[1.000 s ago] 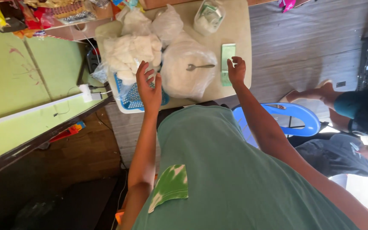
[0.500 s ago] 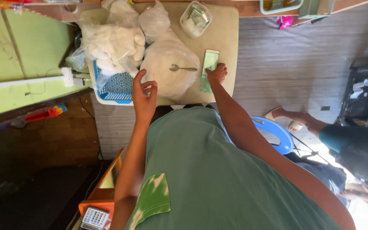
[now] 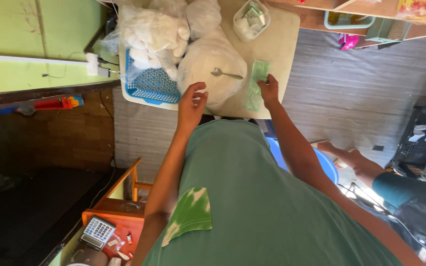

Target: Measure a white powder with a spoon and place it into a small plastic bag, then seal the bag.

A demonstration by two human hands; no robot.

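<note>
Green packets [image 3: 256,83] lie upper centre, long axis up-frame, right hand [image 3: 269,91] pinching them; left hand [image 3: 191,104] open (empty) beside white bag [image 3: 212,74] on bench [image 3: 282,44].

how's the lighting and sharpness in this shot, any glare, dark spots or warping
Head view: daylight falls evenly on the beige table and the white plastic bag with a spoon on it, both fairly sharp; lower right is blown out by glare near the blue plastic stool; lower left sinks into deep shadow; the wide lens bends the edges; the left hand and right hand show little blur.
</note>
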